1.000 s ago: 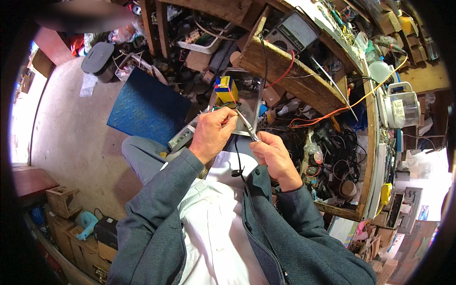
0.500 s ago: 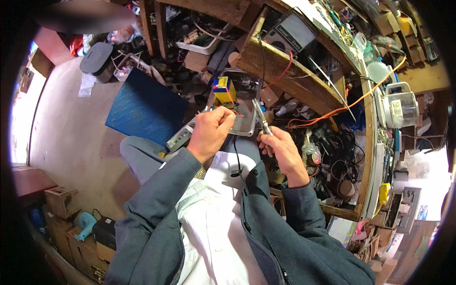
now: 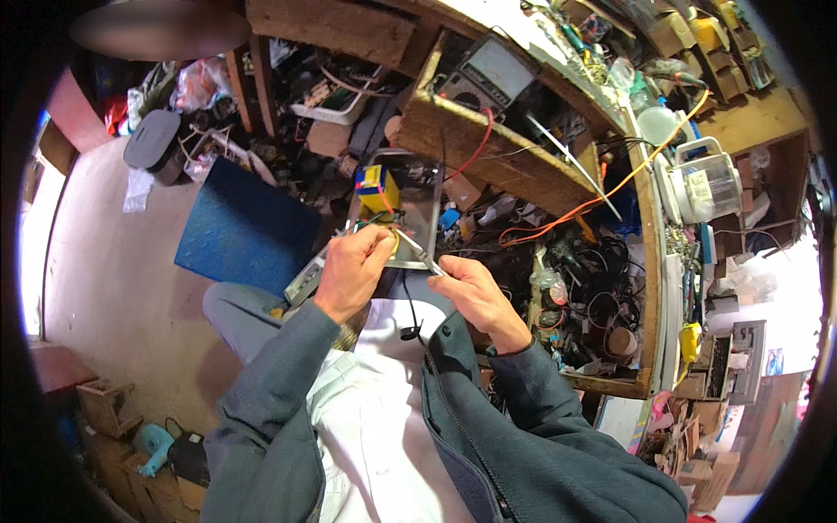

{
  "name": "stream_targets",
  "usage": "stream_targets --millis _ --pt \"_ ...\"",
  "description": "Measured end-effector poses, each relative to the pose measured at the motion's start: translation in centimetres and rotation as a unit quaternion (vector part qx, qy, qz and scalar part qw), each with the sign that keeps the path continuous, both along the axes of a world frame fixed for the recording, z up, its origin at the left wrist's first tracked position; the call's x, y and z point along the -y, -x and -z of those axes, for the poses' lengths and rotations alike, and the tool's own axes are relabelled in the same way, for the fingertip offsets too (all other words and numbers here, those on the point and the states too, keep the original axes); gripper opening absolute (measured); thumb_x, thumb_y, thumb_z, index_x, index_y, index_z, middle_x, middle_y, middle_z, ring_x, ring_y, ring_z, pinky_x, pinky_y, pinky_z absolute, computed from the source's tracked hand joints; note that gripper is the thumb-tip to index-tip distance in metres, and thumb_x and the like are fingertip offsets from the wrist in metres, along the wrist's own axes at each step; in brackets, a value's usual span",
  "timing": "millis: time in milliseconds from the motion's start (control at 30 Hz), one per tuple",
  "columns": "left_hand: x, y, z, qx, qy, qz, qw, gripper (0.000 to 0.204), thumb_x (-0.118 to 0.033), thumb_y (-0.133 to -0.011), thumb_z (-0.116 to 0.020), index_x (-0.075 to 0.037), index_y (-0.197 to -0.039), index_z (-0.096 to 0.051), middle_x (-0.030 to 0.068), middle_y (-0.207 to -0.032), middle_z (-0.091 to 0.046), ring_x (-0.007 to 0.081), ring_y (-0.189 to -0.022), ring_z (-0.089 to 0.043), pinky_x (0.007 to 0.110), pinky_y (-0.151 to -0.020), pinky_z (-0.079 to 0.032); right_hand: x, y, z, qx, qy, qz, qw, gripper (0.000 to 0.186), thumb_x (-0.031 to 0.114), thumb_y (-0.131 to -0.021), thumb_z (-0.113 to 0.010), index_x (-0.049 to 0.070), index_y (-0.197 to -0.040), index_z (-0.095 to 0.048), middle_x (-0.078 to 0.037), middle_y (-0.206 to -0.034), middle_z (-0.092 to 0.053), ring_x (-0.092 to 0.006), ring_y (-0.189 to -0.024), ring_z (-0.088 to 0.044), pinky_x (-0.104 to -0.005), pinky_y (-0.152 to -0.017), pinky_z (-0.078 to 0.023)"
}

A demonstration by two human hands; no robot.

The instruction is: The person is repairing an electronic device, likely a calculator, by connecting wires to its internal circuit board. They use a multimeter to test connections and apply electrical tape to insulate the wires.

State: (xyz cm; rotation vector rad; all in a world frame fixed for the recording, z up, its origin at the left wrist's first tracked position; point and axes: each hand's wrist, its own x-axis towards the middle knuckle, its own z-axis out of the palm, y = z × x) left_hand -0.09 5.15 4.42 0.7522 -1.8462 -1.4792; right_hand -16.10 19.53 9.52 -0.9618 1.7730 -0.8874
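My left hand [image 3: 350,270] is closed in a pinch on thin wires below a blue-and-yellow boxy component [image 3: 377,192], which stands in a metal tray [image 3: 425,218]; its fingertips partly hide what they grip. My right hand [image 3: 479,301] grips silver pliers [image 3: 423,256], their tip reaching the wires beside my left fingers. A black cable hangs over my lap below the tray.
A power strip [image 3: 303,281] lies left of my hands, beside a blue textured board [image 3: 235,227]. A wooden shelf [image 3: 514,148] with a grey electronic device [image 3: 493,74] overhangs at upper right. Tangled cables [image 3: 593,305] and clutter fill the right side.
The pliers pulled away from my left hand half a second ago and are back at the wires. The view has shifted, so the scene's upper part sits further left.
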Motion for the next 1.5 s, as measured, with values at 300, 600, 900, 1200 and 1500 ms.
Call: stream_targets --millis 300,600,900,1200,1500 --pt "0.8 -1.0 1.2 -0.028 -0.079 -0.005 0.996 0.016 -0.013 -0.099 -0.064 0.002 -0.099 -0.07 -0.0014 -0.072 -0.062 0.0049 -0.066 -0.057 0.023 -0.06 -0.046 0.7 13.7 -7.4 -0.305 0.093 0.168 0.933 0.028 0.024 -0.093 -0.067 0.004 -0.078 -0.055 0.005 -0.071 -0.049 -0.0067 -0.069 -0.045 -0.0288 -0.06 -0.04" --pt "0.8 -1.7 0.5 -0.06 -0.102 -0.018 0.993 0.017 -0.01 -0.099 -0.064 0.004 -0.105 -0.071 0.0038 -0.083 -0.072 0.0077 -0.077 -0.069 0.021 -0.067 -0.05 4.7 20.7 -7.8 -0.697 -0.037 0.111 0.707 0.035 0.038 -0.091 -0.069 0.003 -0.091 -0.066 -0.02 -0.093 -0.068 -0.0396 -0.094 -0.066 -0.0497 -0.08 -0.053" --pt "0.9 -1.7 0.8 -0.001 -0.067 0.002 0.998 0.018 -0.013 -0.097 -0.065 0.003 -0.101 -0.072 0.0054 -0.075 -0.072 0.0067 -0.067 -0.063 0.023 -0.06 -0.047 7.1 7.5 -5.3 -0.533 0.332 -0.031 0.777 0.007 0.001 -0.084 -0.072 0.003 -0.09 -0.069 -0.012 -0.095 -0.07 -0.0302 -0.088 -0.067 -0.038 -0.076 -0.054" --pt "1.1 -1.9 0.6 -0.012 -0.026 0.006 1.0 0.016 -0.011 -0.098 -0.063 0.002 -0.1 -0.072 0.0031 -0.076 -0.071 0.0058 -0.071 -0.063 0.023 -0.063 -0.049 8.6 0.2 -0.9 -0.45 0.266 -0.25 0.815 0.013 0.01 -0.081 -0.072 0.007 -0.093 -0.07 -0.007 -0.089 -0.065 -0.0265 -0.091 -0.063 -0.0379 -0.076 -0.05" --pt "1.2 -2.8 0.0 0.015 -0.047 -0.006 0.999 0.016 -0.012 -0.097 -0.065 0.002 -0.099 -0.072 0.0042 -0.076 -0.072 0.0065 -0.07 -0.065 0.023 -0.062 -0.05 7.7 1.9 -0.7 -0.391 0.272 -0.083 0.876 0.01 0.01 -0.087 -0.073 0.003 -0.087 -0.066 -0.011 -0.08 -0.063 -0.0292 -0.07 -0.063 -0.0365 -0.062 -0.05"
